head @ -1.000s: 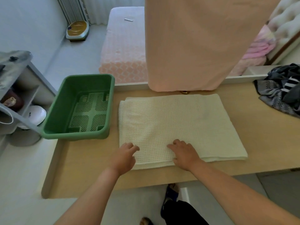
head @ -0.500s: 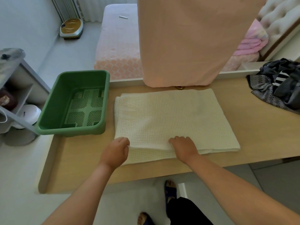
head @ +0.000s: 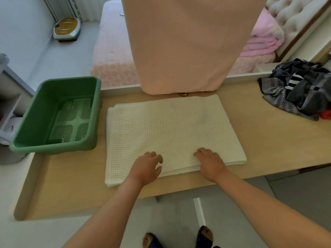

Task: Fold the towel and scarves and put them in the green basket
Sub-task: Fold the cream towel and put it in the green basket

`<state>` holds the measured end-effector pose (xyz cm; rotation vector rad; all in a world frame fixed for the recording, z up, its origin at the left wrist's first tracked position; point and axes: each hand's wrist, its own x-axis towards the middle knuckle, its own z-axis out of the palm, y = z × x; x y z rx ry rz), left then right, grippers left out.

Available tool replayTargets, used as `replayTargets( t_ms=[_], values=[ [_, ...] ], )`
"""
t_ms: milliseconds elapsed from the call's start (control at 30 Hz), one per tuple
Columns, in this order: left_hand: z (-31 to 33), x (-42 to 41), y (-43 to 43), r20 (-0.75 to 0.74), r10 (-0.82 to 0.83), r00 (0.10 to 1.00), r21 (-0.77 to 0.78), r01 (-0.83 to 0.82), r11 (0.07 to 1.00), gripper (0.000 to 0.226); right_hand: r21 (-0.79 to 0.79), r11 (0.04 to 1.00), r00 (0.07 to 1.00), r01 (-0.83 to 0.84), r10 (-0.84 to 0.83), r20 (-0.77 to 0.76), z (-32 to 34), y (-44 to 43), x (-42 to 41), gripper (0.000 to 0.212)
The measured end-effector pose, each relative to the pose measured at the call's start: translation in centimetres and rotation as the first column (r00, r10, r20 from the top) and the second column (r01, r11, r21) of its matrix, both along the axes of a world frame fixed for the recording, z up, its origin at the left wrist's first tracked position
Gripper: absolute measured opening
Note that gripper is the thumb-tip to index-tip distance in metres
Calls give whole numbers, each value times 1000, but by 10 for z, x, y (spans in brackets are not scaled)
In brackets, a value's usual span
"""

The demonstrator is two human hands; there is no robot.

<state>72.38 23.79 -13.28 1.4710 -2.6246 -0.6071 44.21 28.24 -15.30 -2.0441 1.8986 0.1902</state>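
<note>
Towel point(head: 170, 129) half-folded on the table point(head: 268, 140), right of the green basket point(head: 53, 148).
Left hand point(head: 146, 166) and right hand point(head: 212, 162) are at its near edge, fingers point(head: 202, 153) relaxed and gripping nothing, likely flattening layers before another fold.

Basket point(head: 55, 117) left of towel point(head: 170, 129)
</note>
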Motion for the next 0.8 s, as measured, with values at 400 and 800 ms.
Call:
replayTargets(
  t_ms=[400,800],
  values=[
    [-32,-77,20,-148,172,974,-188,-199,962,7,-223,970,994,-92,78,-72,-23,4,-104,42],
    [-24,-139,16,-48,68,997,-126,-73,989,38,-188,982,994,29,-8,112,-19,12,-170,42]
  ],
)
